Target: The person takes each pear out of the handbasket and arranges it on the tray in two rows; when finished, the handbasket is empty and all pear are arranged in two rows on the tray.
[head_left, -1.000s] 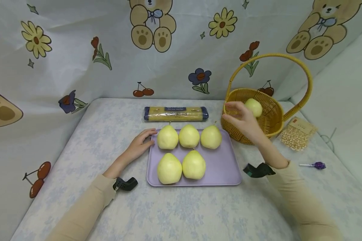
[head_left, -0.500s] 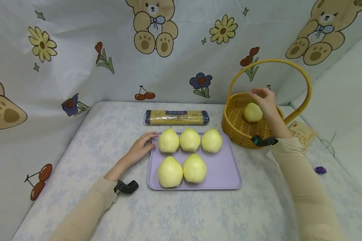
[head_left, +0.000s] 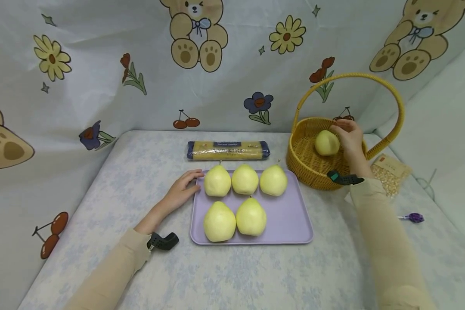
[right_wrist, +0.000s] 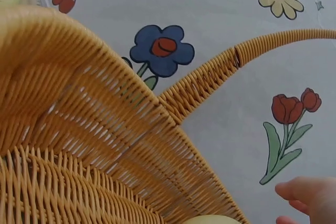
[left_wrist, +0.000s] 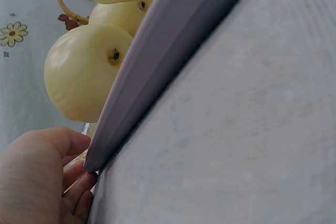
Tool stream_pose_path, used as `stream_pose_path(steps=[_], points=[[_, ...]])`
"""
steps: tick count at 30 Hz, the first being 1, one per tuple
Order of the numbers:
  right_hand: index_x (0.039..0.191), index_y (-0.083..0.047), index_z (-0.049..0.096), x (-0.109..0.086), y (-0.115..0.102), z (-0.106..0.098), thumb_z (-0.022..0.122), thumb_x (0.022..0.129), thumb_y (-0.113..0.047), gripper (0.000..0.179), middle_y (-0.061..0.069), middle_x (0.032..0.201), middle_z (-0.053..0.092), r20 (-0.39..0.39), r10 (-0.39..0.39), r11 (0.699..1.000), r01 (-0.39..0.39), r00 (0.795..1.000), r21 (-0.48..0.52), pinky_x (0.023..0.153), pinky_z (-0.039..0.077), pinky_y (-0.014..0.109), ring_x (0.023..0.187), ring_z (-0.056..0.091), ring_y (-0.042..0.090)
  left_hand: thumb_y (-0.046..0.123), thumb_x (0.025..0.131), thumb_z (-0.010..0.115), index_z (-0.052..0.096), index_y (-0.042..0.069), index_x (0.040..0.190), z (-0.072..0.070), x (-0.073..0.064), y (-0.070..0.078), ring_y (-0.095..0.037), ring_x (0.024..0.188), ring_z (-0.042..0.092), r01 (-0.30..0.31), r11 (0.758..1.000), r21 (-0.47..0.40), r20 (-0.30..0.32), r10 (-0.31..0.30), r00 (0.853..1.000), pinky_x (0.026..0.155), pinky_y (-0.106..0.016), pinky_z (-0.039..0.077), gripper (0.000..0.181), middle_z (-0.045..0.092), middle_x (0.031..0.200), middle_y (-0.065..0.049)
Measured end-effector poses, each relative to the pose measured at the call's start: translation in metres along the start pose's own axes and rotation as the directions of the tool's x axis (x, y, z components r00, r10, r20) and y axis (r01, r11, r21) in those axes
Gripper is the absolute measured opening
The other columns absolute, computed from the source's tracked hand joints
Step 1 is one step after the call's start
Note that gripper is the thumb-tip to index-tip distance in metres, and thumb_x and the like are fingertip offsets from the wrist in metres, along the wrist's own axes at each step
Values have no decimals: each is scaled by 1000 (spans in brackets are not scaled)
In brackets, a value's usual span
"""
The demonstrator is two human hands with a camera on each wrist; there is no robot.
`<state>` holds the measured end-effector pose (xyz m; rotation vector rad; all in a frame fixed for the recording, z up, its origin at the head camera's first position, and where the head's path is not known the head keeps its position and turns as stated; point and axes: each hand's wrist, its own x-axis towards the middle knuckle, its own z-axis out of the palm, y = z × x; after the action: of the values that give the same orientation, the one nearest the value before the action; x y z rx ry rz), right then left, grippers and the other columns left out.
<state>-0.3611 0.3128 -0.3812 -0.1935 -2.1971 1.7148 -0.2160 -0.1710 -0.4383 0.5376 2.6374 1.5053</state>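
My left hand (head_left: 180, 189) touches the left edge of a lilac tray (head_left: 288, 215), thumb apart from the fingers. In the left wrist view this hand (left_wrist: 47, 174) is at the tray's corner. On the tray stand several pale yellow pears (head_left: 219, 221), in two rows. My right hand (head_left: 350, 140) is inside the rim of a wicker basket (head_left: 308, 170), by the upper right side of a single pear (head_left: 327, 143). Whether its fingertips touch that pear is unclear. In the right wrist view, only the top of the pear (right_wrist: 212, 220) shows, below the fingers (right_wrist: 302, 188).
A yellow pack of noodles (head_left: 228, 150) lies behind the tray. Right of the basket are a bag of pale kernels (head_left: 391, 172) and a purple lollipop (head_left: 415, 217). The basket's tall handle (head_left: 399, 103) arches over its opening. A patterned cloth (head_left: 139, 99) hangs behind.
My right hand has moved right, from the basket's left side to beside the pear inside, and lowered slightly in the last half second. My left hand stays at the tray.
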Motion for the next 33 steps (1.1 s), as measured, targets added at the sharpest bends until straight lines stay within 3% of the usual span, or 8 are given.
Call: stream_pose_path(steps=[8,12,16,20,24,29,31,33], points=[[127,-4,55,10,10,-3,65,89,-20,42,-16,102,53,45,14,985,-6,999,-170,82,41,18,91,46,-6,1,94,52,50,-8,131,0,0,1,-38,140,31,2,1000,-13,-8,-2,1000,117,-53,25,38,38,147,-24],[136,0,47,10,11,-3,62,92,-21,52,3,126,51,105,48,963,-18,993,-268,98,43,30,114,47,15,1,95,51,50,-8,131,-1,0,2,-39,141,31,4,1000,-14,-2,-4,1000,117,-54,24,38,37,147,-24],[142,0,40,10,13,-4,59,93,-22,58,19,145,39,170,124,945,-64,978,-321,110,37,44,132,36,34,1,95,51,50,-8,131,-1,0,3,-39,140,31,-1,1000,-7,-2,1,1000,117,-53,24,37,38,147,-24],[144,1,37,9,14,-5,61,92,-22,61,24,145,35,229,157,924,-61,961,-378,94,47,29,114,46,25,1,95,51,50,-8,131,0,1,0,-39,140,31,-5,1000,0,-2,5,1000,117,-54,24,37,38,147,-25],[145,2,32,10,17,-6,64,90,-17,67,29,145,32,271,153,917,-35,950,-397,76,42,15,103,46,16,3,95,52,50,-5,131,5,6,-19,-37,141,31,-11,1000,2,-15,11,1000,118,-53,23,37,37,148,-22],[149,4,20,11,21,-5,64,89,-12,76,32,150,23,298,165,919,-37,940,-393,92,43,31,125,37,37,8,95,54,53,1,131,7,11,-38,-33,141,32,-16,1000,14,-22,17,1000,119,-51,24,37,39,148,-16],[149,5,18,11,21,-5,64,88,-10,78,32,150,23,299,164,918,-35,940,-394,96,42,35,127,36,39,9,95,54,53,2,131,6,11,-38,-32,141,32,-26,1000,15,-22,27,999,118,-51,24,36,40,148,-15],[148,6,19,11,22,-5,65,87,-10,78,31,148,26,298,156,914,-24,942,-404,91,43,32,124,38,38,7,95,54,53,0,130,4,8,-28,-34,141,32,-18,1000,3,-15,18,1000,119,-51,24,36,40,148,-17]])
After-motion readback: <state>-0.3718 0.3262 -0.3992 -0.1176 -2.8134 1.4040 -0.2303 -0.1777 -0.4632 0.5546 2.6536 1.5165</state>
